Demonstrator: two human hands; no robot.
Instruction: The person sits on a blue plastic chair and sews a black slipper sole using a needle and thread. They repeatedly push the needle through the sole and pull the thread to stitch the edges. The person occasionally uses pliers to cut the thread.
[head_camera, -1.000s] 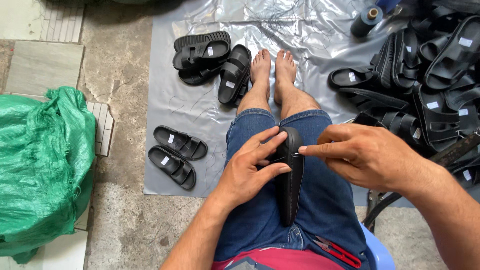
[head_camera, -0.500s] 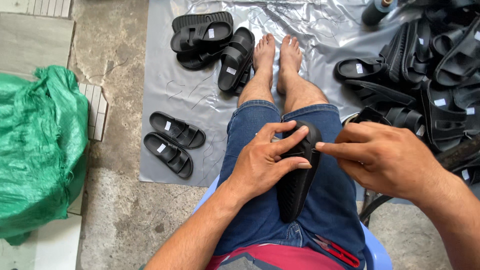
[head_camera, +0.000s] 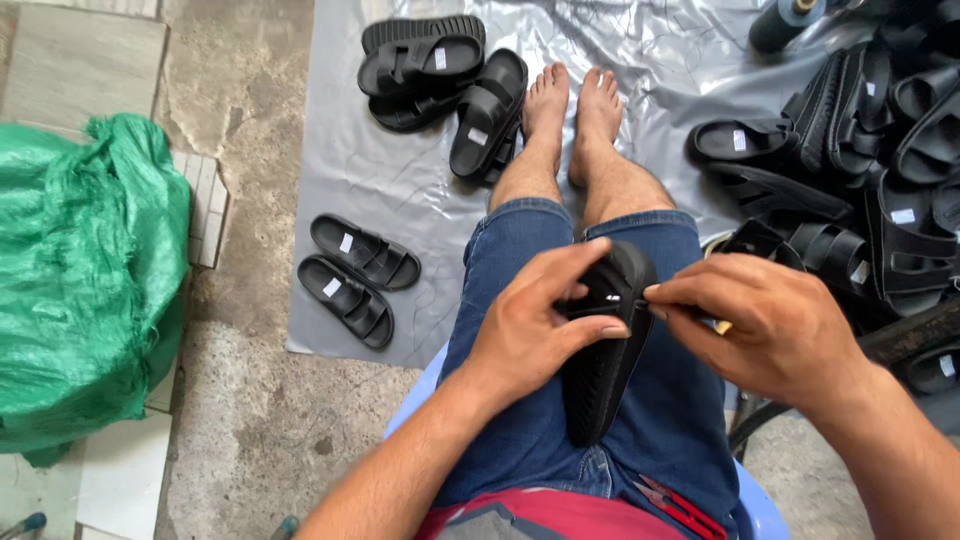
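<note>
A black sandal (head_camera: 604, 372) rests sole-up on my lap, toe end pointing away from me. My left hand (head_camera: 530, 325) wraps around its upper part, thumb and fingers closed on the edge. My right hand (head_camera: 765, 325) comes in from the right, its fingertips pinched against the sandal's side on something small that I cannot make out. I sit on a blue stool (head_camera: 752, 497) in blue jeans, with my bare feet (head_camera: 572, 110) stretched out on a grey plastic sheet (head_camera: 400, 170).
A pair of black sandals (head_camera: 352, 278) lies on the sheet's left edge, several more (head_camera: 440, 75) beyond it. A heap of black sandals (head_camera: 860, 170) fills the right. A green sack (head_camera: 85, 280) sits left on concrete. Red-handled snips (head_camera: 675, 503) lie at my waist. A dark spool (head_camera: 780, 22) stands far right.
The view has shifted slightly toward me. My left hand has slid up around the sandal's upper part, and my right fingertips have closed in against its side.
</note>
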